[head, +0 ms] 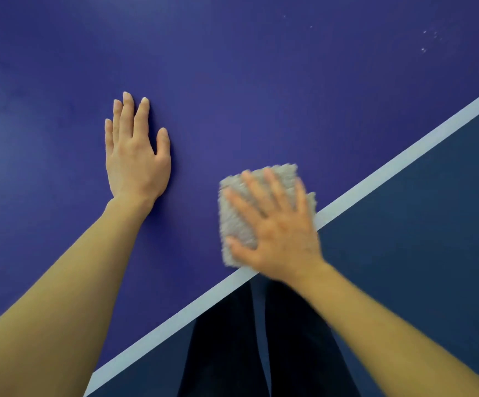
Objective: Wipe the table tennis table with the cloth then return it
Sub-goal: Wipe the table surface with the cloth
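Observation:
The table tennis table (261, 81) fills most of the view, a blue-purple top with a white edge line (390, 167) running diagonally from lower left to upper right. A folded grey fluffy cloth (234, 219) lies on the top right beside that line. My right hand (278, 227) presses flat on the cloth with fingers spread, and it is blurred. My left hand (135, 150) rests flat on the bare top to the left, palm down, holding nothing.
Beyond the white edge lies a dark blue floor (418, 239). My dark trouser legs (232, 339) stand below the table edge. A few pale specks (424, 48) sit on the top at the far right.

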